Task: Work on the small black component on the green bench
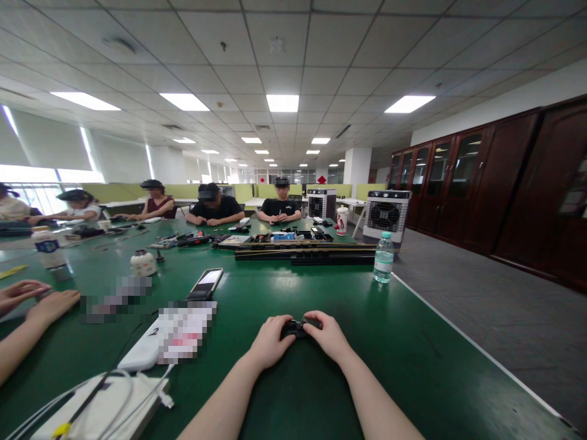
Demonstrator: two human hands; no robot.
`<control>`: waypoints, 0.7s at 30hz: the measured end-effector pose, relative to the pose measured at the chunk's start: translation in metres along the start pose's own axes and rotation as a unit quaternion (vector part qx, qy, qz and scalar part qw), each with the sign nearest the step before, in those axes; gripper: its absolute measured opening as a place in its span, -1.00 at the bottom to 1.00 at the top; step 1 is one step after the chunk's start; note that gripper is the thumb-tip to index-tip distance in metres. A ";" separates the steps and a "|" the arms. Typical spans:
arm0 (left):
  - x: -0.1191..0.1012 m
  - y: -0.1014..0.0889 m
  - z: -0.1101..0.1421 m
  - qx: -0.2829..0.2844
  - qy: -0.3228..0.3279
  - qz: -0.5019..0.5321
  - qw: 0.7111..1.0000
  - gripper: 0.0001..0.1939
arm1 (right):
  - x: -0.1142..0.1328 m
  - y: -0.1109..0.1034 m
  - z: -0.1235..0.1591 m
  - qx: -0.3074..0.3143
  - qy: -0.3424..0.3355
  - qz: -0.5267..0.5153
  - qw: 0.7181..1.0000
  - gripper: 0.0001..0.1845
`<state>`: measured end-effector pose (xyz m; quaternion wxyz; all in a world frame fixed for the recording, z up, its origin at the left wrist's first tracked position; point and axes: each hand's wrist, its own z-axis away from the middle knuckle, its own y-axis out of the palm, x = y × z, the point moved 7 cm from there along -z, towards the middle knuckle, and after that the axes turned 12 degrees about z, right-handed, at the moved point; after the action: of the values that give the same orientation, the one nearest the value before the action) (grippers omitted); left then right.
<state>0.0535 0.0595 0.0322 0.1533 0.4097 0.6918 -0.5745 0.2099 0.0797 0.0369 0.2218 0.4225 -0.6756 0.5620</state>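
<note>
Both my hands rest over the green table [367, 342], meeting around a small black object [296, 330]. It is dark and low, with a paler glint on top; its exact kind is too small to make out. My left hand [273, 340] closes on its left end, thumb in front and fingers behind. On the opposite end, my right hand [328, 334] has its thumb and fingers pinched at the edge. The fingers partly hide the object, which sits at or just above the tabletop.
Left of my hands lie a phone [205, 285], a white power bank [143, 342] and a white box [105, 409] with cables. A water bottle [384, 258] stands near the right edge. Black rails [330, 255] lie ahead. Another person's hands [50, 305] are at left; several people sit beyond.
</note>
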 end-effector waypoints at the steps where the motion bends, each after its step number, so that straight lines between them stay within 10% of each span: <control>1: 0.000 0.000 0.000 0.000 -0.001 0.000 1.000 -0.57 | -0.003 0.000 -0.001 -0.007 0.003 -0.018 1.000 -0.72; 21: -0.003 -0.002 0.001 0.000 -0.008 0.007 1.000 -0.57 | -0.052 -0.007 -0.006 -0.094 0.223 -0.361 0.901 -0.67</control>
<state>0.0539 0.0576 0.0354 0.1625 0.4104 0.6875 -0.5766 0.2426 0.1021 0.0020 0.5929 0.4787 -0.4590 0.4568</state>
